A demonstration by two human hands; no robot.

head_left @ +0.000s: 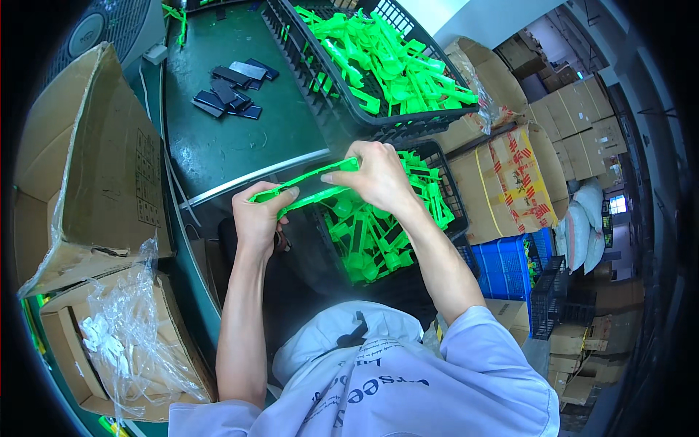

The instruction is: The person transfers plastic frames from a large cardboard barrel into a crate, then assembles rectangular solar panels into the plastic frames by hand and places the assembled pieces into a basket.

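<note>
Both my hands hold a long bright green plastic part (304,178) between them, above the front edge of the table. My left hand (255,220) pinches its left end between thumb and fingers. My right hand (378,176) grips the right end, with its thumb laid along the inner side. A dark area shows between the part's two green long edges; I cannot tell whether it is a fitted strip or an opening. Below my right hand, a lower black crate (460,211) holds many similar green parts (362,237), some with dark strips on them.
Dark flat rectangular pieces (231,91) lie piled on the green table (211,156). A black crate (389,130) heaped with green parts stands at the far side. Open cardboard boxes (109,160) stand at the left, one holding clear plastic wrap (135,331). A blue crate (502,266) and taped cartons (513,182) are at the right.
</note>
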